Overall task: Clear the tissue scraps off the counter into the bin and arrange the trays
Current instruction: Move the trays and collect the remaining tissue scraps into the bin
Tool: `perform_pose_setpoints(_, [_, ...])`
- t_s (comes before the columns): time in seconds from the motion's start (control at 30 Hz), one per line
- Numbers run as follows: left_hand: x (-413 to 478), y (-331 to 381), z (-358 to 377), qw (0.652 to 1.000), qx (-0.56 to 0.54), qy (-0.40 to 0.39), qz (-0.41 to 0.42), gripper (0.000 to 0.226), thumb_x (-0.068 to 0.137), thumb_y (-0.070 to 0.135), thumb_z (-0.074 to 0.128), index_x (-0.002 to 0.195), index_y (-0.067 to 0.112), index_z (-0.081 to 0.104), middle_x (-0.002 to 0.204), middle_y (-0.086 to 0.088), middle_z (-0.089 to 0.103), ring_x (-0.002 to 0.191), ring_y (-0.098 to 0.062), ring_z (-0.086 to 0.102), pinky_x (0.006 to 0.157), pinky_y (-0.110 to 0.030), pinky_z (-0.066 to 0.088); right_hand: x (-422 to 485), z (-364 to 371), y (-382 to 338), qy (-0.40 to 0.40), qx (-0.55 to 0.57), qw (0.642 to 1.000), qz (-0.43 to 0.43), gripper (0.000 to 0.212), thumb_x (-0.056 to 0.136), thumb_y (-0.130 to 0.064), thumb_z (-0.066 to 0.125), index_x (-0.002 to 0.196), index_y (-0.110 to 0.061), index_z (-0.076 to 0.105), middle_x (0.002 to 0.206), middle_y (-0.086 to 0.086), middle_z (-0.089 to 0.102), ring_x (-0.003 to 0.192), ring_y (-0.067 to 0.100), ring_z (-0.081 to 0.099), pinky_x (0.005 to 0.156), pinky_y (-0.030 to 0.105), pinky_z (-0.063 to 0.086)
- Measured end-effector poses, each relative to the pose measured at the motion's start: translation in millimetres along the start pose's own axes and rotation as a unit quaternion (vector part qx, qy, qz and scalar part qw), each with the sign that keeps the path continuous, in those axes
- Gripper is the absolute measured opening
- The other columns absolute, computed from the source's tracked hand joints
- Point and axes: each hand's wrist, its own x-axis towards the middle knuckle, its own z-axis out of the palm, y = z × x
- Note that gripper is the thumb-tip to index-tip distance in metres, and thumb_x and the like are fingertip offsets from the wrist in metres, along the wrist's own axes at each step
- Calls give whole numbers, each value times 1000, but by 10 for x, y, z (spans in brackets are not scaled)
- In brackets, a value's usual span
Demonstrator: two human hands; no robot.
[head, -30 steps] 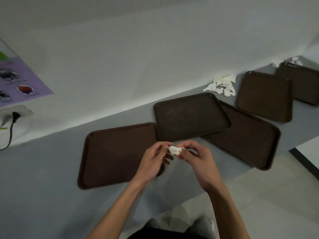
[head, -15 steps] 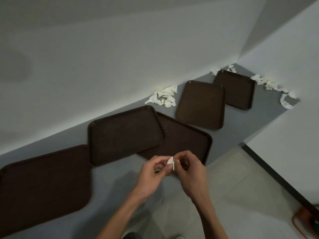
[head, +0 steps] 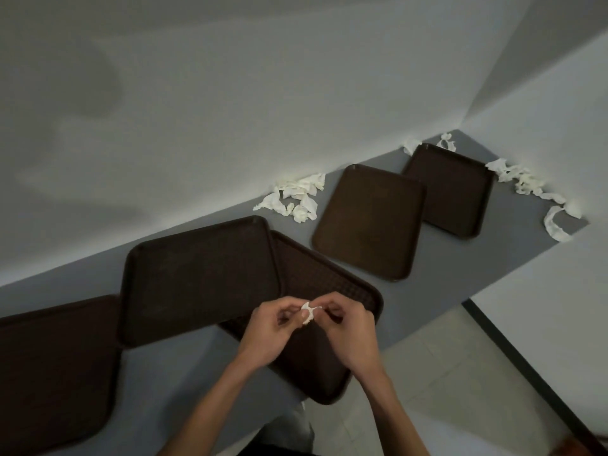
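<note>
My left hand (head: 271,330) and my right hand (head: 347,330) meet above the counter's front edge, both pinching one small white tissue scrap (head: 307,313). Under them lies a textured brown tray (head: 329,278), partly covered by a smooth brown tray (head: 197,278). A third tray (head: 49,373) sits at the far left. Two more trays (head: 368,222) (head: 450,189) lie farther right, overlapping. A pile of tissue scraps (head: 294,197) lies against the wall. More scraps (head: 529,189) trail along the right wall and some (head: 427,144) sit in the corner.
The grey counter (head: 513,245) ends at a corner where two pale walls meet. Tiled floor (head: 444,390) lies below the counter's front edge, with a dark skirting strip (head: 526,363) along the right wall. No bin is in view.
The view has swung right, bringing the corner and its scraps into sight. My hands stay together on the small scrap and now hover over the textured tray.
</note>
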Motion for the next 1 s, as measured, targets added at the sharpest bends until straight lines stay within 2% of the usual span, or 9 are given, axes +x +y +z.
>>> perform_pose_setpoints(0.07, [117, 28, -12, 1000, 6, -4, -9, 29, 91, 10, 79, 113, 28, 79, 105, 8, 77, 98, -11, 75, 94, -37, 61, 181, -21, 20, -9, 12, 999, 31, 19, 91, -16, 81, 93, -34, 77, 90, -23, 77, 92, -6, 73, 85, 15, 53])
perform_pose_setpoints(0.17, [260, 43, -2, 999, 40, 16, 7, 44, 86, 5, 82, 120, 31, 76, 105, 14, 75, 99, -9, 74, 94, -30, 60, 445, 26, 97, -20, 59, 994, 85, 20, 85, -20, 84, 90, -35, 72, 86, -12, 78, 81, 5, 75, 82, 32, 61])
perform_pose_setpoints(0.3, [388, 57, -24, 990, 111, 80, 29, 33, 90, 6, 77, 112, 30, 78, 104, 21, 76, 100, 2, 72, 93, -25, 58, 810, 64, 153, -106, 52, 990, 83, 12, 89, -27, 82, 92, -31, 72, 86, -3, 79, 75, 13, 76, 85, 46, 63])
perform_pose_setpoints(0.4, [493, 0, -85, 981, 146, 129, 17, 28, 93, 10, 75, 109, 32, 77, 103, 24, 75, 99, 4, 71, 92, -29, 58, 1203, 58, 109, -222, 5, 974, 44, 2, 97, -27, 75, 96, -29, 75, 88, -6, 80, 81, 10, 76, 90, 41, 63])
perform_pose_setpoints(0.53, [655, -22, -47, 966, 157, 204, -30, 22, 97, 14, 71, 109, 32, 75, 100, 24, 75, 98, 8, 69, 91, -25, 56, 2065, 81, 191, -164, -118, 979, -29, 9, 98, -24, 72, 92, -29, 74, 93, -13, 76, 92, 3, 69, 93, 23, 53])
perform_pose_setpoints(0.63, [703, -1, 58, 955, 170, 242, -37, 22, 99, 13, 68, 110, 31, 74, 98, 25, 74, 95, 9, 68, 86, -13, 53, 2783, 127, 299, -118, -158, 979, -48, 6, 100, -17, 69, 103, -18, 73, 100, 2, 78, 96, 17, 73, 94, 29, 57])
perform_pose_setpoints(0.87, [714, -45, 402, 938, 144, 307, -77, 20, 99, 14, 69, 113, 26, 75, 98, 22, 74, 95, 7, 70, 85, -16, 54, 4062, 283, 558, -149, -334, 921, -134, 34, 105, -5, 55, 136, -12, 65, 132, 20, 64, 122, 34, 62, 102, 34, 49])
perform_pose_setpoints(0.93, [654, -45, 490, 933, 138, 321, -87, 20, 98, 15, 70, 113, 27, 75, 99, 23, 75, 96, 8, 69, 85, -15, 54, 4168, 354, 658, -195, -389, 887, -154, 34, 102, -2, 61, 135, -9, 67, 131, 18, 68, 124, 35, 63, 106, 37, 51])
perform_pose_setpoints(1.0, [583, -44, 545, 929, 125, 332, -105, 20, 98, 15, 71, 112, 28, 76, 99, 24, 75, 97, 10, 69, 83, -10, 51, 4181, 416, 775, -210, -410, 872, -162, 27, 99, 0, 65, 123, -9, 74, 121, 16, 73, 117, 34, 69, 99, 36, 55])
